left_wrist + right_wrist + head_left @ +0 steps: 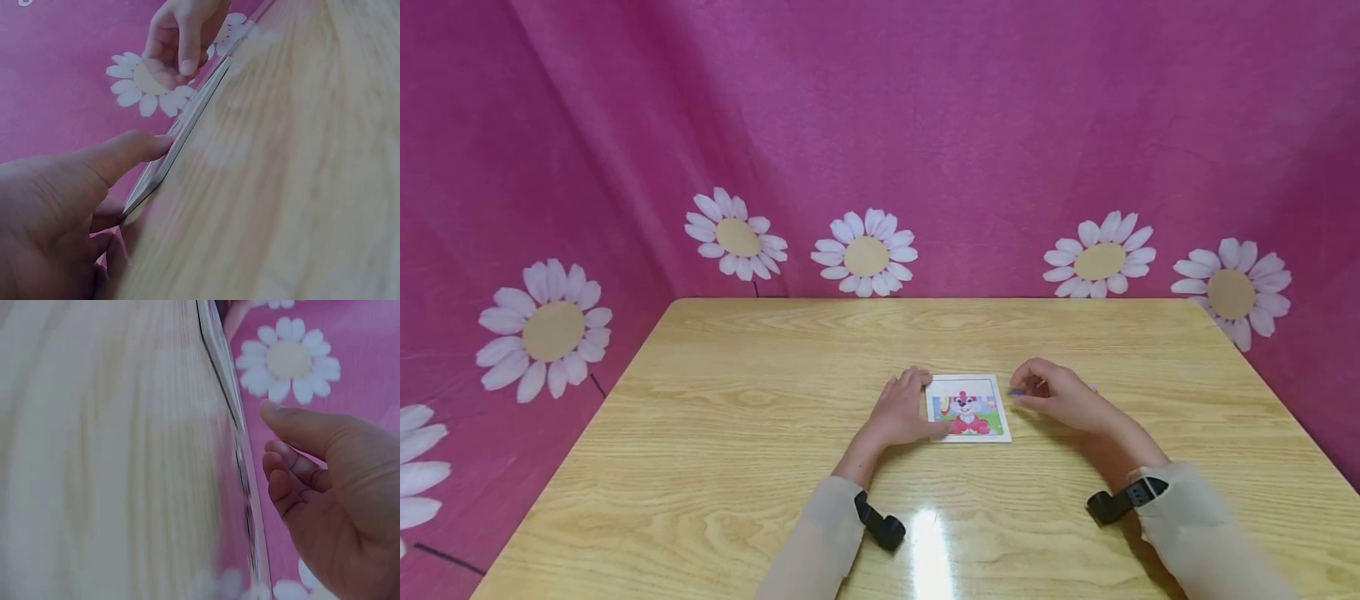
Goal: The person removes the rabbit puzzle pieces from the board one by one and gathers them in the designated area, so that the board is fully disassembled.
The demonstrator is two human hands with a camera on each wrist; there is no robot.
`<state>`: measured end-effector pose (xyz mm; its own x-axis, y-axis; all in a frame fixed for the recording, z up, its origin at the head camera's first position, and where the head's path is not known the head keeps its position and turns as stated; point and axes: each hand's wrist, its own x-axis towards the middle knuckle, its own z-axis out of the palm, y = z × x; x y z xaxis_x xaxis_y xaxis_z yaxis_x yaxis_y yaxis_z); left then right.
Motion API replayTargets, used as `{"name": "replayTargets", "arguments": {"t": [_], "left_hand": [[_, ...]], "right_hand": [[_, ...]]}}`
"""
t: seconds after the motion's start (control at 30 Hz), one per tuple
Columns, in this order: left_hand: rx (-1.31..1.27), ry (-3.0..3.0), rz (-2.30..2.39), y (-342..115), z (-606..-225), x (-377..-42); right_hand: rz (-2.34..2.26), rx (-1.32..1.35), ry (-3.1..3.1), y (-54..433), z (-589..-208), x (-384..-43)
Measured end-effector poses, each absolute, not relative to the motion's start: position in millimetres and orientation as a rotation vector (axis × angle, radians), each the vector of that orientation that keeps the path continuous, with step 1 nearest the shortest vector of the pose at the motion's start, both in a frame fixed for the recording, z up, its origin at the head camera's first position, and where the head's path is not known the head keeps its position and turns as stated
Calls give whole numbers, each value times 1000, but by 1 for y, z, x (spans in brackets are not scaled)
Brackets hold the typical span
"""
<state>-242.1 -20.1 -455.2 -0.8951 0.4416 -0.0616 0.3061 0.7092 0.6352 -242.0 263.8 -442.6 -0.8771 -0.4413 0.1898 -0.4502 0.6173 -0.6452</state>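
Observation:
A small square picture puzzle board (1004, 427) lies on the table, showing a cartoon animal in red on green grass, with a plain white strip across the upper part of its picture. My left hand (901, 412) grips the board's left side; in the left wrist view its thumb (156, 147) lies over the face and the fingers sit at the edge. Just right of the board, my right hand (1060, 396) pinches a small blue puzzle piece (1017, 392) between thumb and fingertips. The right wrist view hides that piece behind the thumb.
A pinkish puzzle piece (1093, 388) peeks out behind the right hand. Thin edges of flat pieces (242, 469) show on the table in the right wrist view. Beyond the wooden table (737, 400) hangs a pink cloth (970, 125) with white daisies.

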Motion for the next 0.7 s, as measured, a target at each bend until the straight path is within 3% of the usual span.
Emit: {"name": "replayTargets", "arguments": {"t": [0.7], "left_hand": [[622,2679,972,-24,-454,-242]], "right_hand": [[1124,963,-2932,186,-440,-251]]}}
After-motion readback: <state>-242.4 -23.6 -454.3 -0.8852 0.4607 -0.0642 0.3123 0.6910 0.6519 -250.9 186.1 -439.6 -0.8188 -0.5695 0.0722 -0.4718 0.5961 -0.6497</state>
